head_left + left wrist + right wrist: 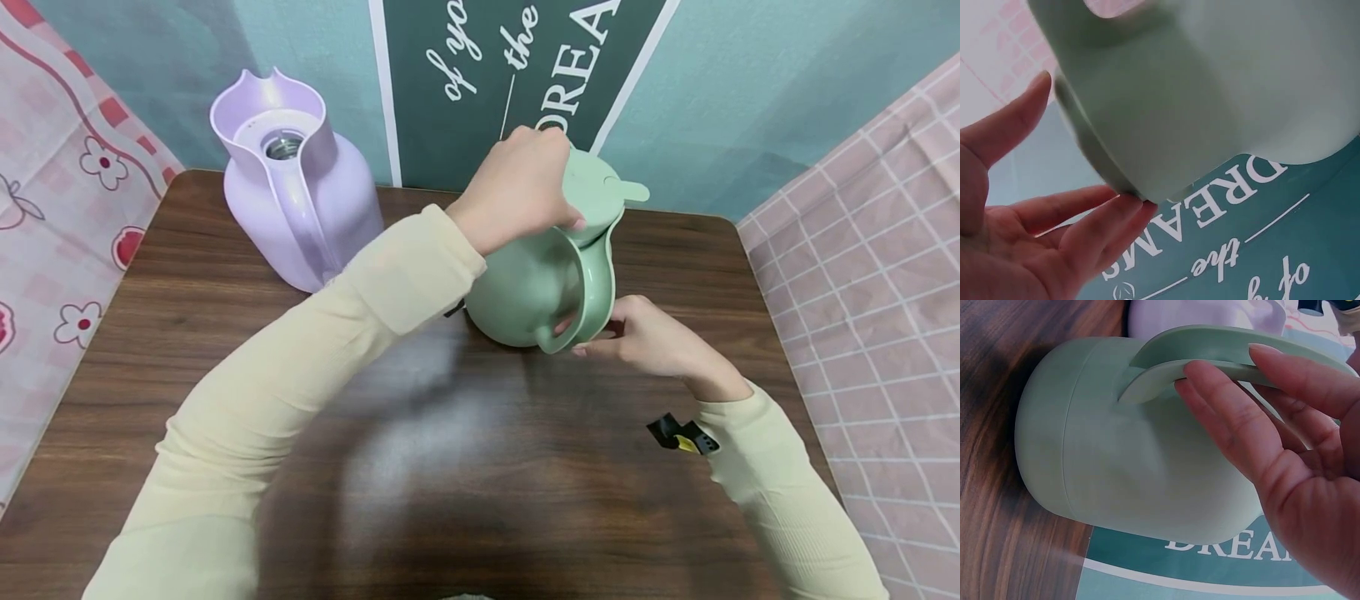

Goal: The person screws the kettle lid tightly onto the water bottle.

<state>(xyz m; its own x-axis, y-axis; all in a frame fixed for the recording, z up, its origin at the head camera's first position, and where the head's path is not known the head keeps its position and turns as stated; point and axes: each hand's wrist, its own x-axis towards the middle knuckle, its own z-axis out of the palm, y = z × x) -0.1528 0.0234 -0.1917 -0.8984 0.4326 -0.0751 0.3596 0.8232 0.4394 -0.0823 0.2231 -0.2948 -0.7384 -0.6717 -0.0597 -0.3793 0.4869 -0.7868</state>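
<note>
A green thermos jug [517, 287] stands on the wooden table, its handle turned toward the near right. The left hand [521, 187] reaches over its top, with thumb and fingertips spread on opposite sides of the round green lid [596, 192]. In the left wrist view the fingertips [1135, 203] touch the lid's edge, and the thumb lies close to it. Lower down, the right hand [648, 342] holds the jug's handle [1160, 381] between thumb and fingers. Left of the jug is a lilac thermos jug [341, 200] without a lid, its round neck opening showing.
A teal backdrop with a dark lettered panel [457, 150] rises behind the table [465, 500]. Pink patterned cloth [67, 208] borders the left side, and pink checked cloth [885, 308] the right. A small black device [682, 435] sits at the right wrist.
</note>
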